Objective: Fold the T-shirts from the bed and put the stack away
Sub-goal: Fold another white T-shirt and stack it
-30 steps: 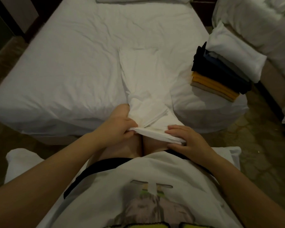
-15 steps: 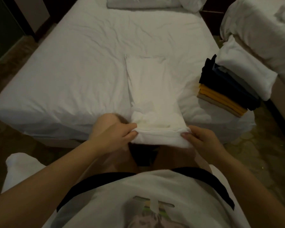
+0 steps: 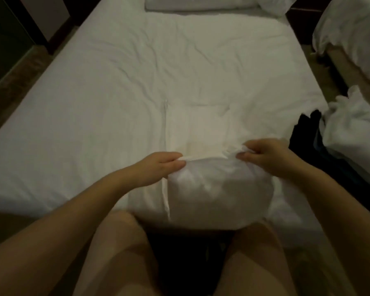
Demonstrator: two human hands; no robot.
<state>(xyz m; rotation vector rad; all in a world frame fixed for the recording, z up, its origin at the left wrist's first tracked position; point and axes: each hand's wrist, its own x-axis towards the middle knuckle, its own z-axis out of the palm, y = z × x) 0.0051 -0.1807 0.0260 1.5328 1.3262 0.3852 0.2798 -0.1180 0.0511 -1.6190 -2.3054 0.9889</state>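
A white T-shirt (image 3: 201,129), folded into a long narrow strip, lies on the white bed (image 3: 115,92) near its front edge. Its near end is lifted and bulges up over the strip. My left hand (image 3: 158,167) pinches the left corner of that lifted end. My right hand (image 3: 267,154) pinches the right corner. Both hands hold the end above the strip's middle. A stack of folded dark T-shirts (image 3: 303,137) sits at the bed's right edge, partly hidden by a white pillow (image 3: 355,129).
Pillows (image 3: 201,2) lie at the head of the bed. A second bed (image 3: 355,33) with white bedding stands to the right across a narrow gap. Dark flooring runs along the left side. My bare legs stand against the bed's front edge.
Both hands have carried the shirt's near end up from the bed's front edge and forward over the strip. The view has moved closer to the bed.
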